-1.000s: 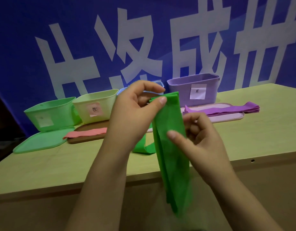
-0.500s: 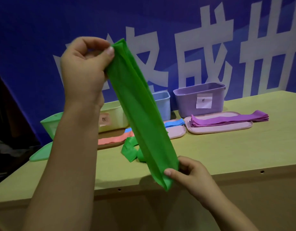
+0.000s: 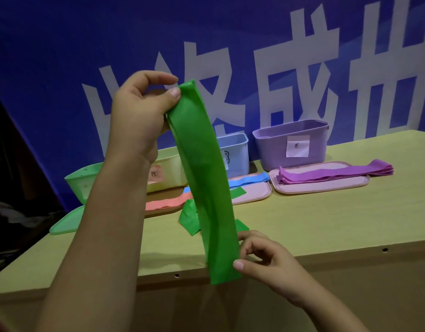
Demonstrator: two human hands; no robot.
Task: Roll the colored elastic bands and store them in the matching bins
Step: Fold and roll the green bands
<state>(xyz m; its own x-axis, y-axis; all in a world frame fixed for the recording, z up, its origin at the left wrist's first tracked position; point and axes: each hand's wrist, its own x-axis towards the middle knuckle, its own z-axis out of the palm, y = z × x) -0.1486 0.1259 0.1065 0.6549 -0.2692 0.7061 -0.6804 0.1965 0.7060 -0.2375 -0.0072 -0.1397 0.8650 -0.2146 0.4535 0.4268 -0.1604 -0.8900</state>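
Two hands are on the green band, which is held up taut and nearly upright over the table's near edge. Its top end is pinched at 11 o'clock by the left hand, thumb and fingers curled round it; its bottom end is pinched at 5 o'clock by the right hand, thumb against the strip. More green band is seen crumpled on the table just behind. At the back, four bins are lined up: green bin at 9 o'clock, yellow bin beside it, blue bin partly hidden by the strip, purple bin at 2 o'clock. A purple band is laid on a pink lid at 3 o'clock; a blue band and a pink band are spread near the middle.
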